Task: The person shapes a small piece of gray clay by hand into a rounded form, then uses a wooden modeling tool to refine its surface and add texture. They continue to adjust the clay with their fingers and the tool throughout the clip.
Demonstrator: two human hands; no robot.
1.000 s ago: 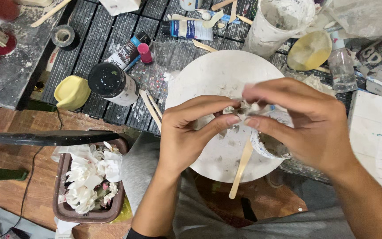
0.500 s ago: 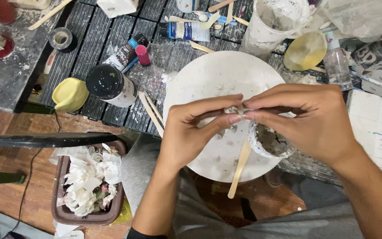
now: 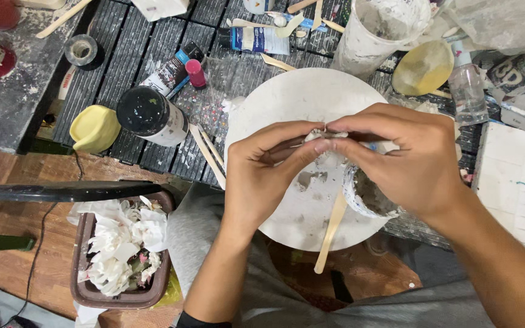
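Both hands meet over a round white disc [image 3: 287,97]. The left hand [image 3: 262,173] and right hand [image 3: 408,161] pinch a small whitish lump [image 3: 322,135] between narrowed fingertips [image 3: 322,146]. Just below the right fingers sits a plaster-smeared cup [image 3: 366,197] with a wooden stick [image 3: 331,228]. Up-left of the left fingers stand a black-capped, white-labelled jar [image 3: 152,115] and a dark tube with a pink cap [image 3: 174,71].

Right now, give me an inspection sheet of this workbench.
Surface: dark slatted bench, dusted white.
Job's things: small white plaster-like piece pinched above round white board; smeared cup; wooden stick.
Clutter: black-capped jar, yellow cup, paint tubes, white bucket, tape roll.
Grippers: left hand and right hand both pinching the piece.
Cables: thin black cord.
Surroundings: brown bin of tissues, wooden floor.
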